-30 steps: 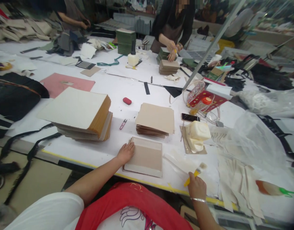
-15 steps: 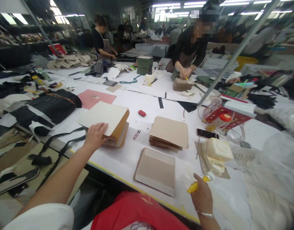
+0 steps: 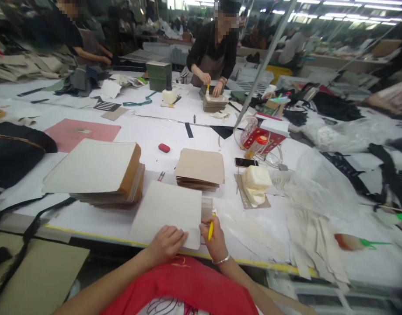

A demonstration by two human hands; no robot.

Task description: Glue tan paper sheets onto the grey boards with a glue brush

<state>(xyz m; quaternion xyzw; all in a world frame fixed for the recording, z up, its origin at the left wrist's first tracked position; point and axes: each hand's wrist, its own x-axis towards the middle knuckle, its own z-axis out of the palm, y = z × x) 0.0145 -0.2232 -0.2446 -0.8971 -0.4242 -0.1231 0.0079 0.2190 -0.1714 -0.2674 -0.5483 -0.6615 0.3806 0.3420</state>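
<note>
One pale sheet (image 3: 169, 209), lower centre, is pinched nearside by the left hand (image 3: 167, 245), a brush (image 3: 211, 230) at the sheet's right edge by the right hand (image 3: 217, 245).

A broad white table (image 3: 145, 131) spans the foreground, a yellow strip (image 3: 99, 239) along its near edge. A metal pole (image 3: 268, 57) slants up from it. Behind, the crowded hall (image 3: 128, 24) blurs into shadow, tube lights (image 3: 361, 6) glowing overhead at right.

Between the tall stack (image 3: 96, 168) and the low stack (image 3: 200, 166) runs a lane, obstructed by snips (image 3: 161, 176) and, nearer, the white board (image 3: 168, 210). Right of the right hand (image 3: 214, 238), open tabletop (image 3: 235, 245) stretches toward plastic sheeting (image 3: 322, 181), its edges seemingly blurred.
</note>
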